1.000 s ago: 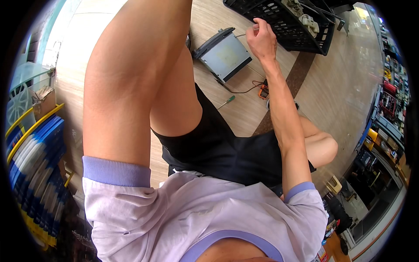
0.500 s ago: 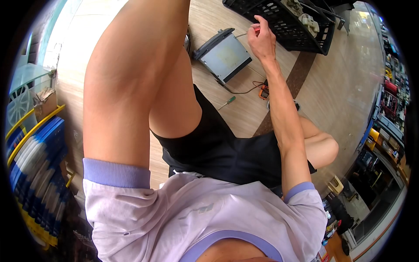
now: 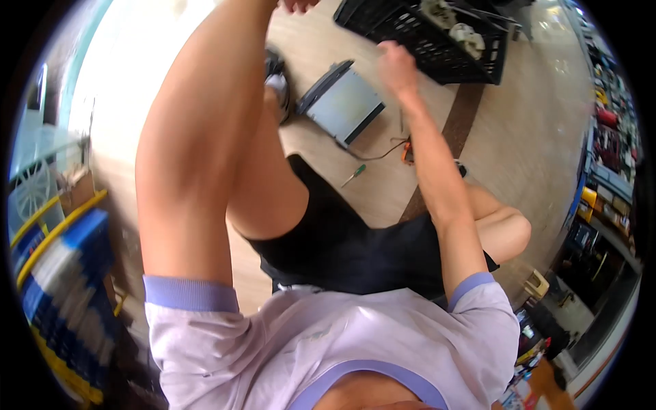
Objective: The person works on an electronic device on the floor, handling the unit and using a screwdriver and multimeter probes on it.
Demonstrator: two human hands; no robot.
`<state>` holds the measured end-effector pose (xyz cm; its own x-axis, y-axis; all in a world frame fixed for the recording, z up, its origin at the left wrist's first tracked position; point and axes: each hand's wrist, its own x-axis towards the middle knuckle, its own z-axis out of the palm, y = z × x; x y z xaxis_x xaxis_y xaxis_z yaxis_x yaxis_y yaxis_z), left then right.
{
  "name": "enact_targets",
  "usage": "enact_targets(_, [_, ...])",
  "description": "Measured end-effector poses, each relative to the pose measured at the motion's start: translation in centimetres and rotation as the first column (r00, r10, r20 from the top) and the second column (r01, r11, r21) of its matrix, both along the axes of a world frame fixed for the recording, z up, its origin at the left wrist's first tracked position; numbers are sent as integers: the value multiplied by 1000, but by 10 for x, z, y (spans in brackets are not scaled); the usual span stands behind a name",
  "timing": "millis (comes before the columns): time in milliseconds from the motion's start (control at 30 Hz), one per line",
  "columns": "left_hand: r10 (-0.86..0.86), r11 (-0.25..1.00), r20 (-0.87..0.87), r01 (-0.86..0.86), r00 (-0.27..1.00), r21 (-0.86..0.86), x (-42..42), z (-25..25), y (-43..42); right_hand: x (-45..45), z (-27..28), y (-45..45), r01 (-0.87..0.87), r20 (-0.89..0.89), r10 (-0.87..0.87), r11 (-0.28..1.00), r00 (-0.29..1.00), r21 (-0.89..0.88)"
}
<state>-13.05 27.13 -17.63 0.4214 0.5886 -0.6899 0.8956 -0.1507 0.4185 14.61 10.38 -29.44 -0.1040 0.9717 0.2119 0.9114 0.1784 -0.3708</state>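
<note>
My right hand [image 3: 398, 68] is closed and smeared by motion, beside the black plastic crate. A thin metal shaft [image 3: 401, 120] shows just below it, apparently from the red-handled screwdriver gripped half a second ago; the handle is hidden now. At the top edge, only the curled fingers of my left hand [image 3: 296, 5] show, and what they hold, if anything, is out of frame. Between my hands and nearer to me, a silver metal box with a dark front panel [image 3: 343, 102] lies on the floor, looking like a car stereo. A green-handled screwdriver [image 3: 354, 175] rests closer to me.
The black crate [image 3: 437, 48] at the top holds pale parts. An orange multimeter [image 3: 408, 152] with a dark lead lies partly behind my right forearm. My shoe [image 3: 279, 89] is left of the metal box. Blue-and-white packets [image 3: 65, 273] fill a yellow rack at left; stocked shelves [image 3: 608, 137] line the right.
The fingers of my left hand have come into view at the top. My right hand has shifted slightly left and down, and the tool's shaft now points down instead of left. The camera view has shifted.
</note>
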Motion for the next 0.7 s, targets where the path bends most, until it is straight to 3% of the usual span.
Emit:
enact_targets(67, [-84,987,-14,85,996,139,-7,-24,-9,-4,-27,-2,-63,106,95,960,990,-273])
enact_targets(200, [-267,920,65,235,961,313,-19,-56,17,-4,-103,-11,-56,204,164,891,965,-450])
enact_targets(267, [-315,910,113,266,942,318,-18,-63,28,-1,-137,-6,-59,139,150,858,979,-511])
enact_targets(300, [-326,911,127,275,937,306,-15,-64,29,-9,-125,-9,41,64,-11,870,998,-491])
enact_targets(367, [-339,918,159,288,927,273,-11,-72,17,-1,-163,-1,42,-95,-115,826,989,-562])
enact_targets(400, [-327,923,106,293,939,250,-8,-72,10,-12,-119,-16,40,50,-17,866,999,-499])
enact_targets(433, [-300,941,177,261,937,215,-11,-96,20,-17,-103,-22,23,17,-18,894,1000,-447])
enact_targets(533, [-527,815,-23,513,849,270,12,-70,14,-22,-72,-19,31,59,-2,871,998,-490])
enact_targets(633, [-647,697,-146,659,748,285,26,-58,9,-23,-76,-14,1,63,30,898,998,-441])
enact_targets(667, [-597,759,-110,604,795,242,32,-52,5,-24,-73,-12,-10,65,44,892,997,-453])
enact_targets(700, [-609,744,-133,621,782,245,35,-44,0,-26,-70,-12,-21,65,58,884,996,-467])
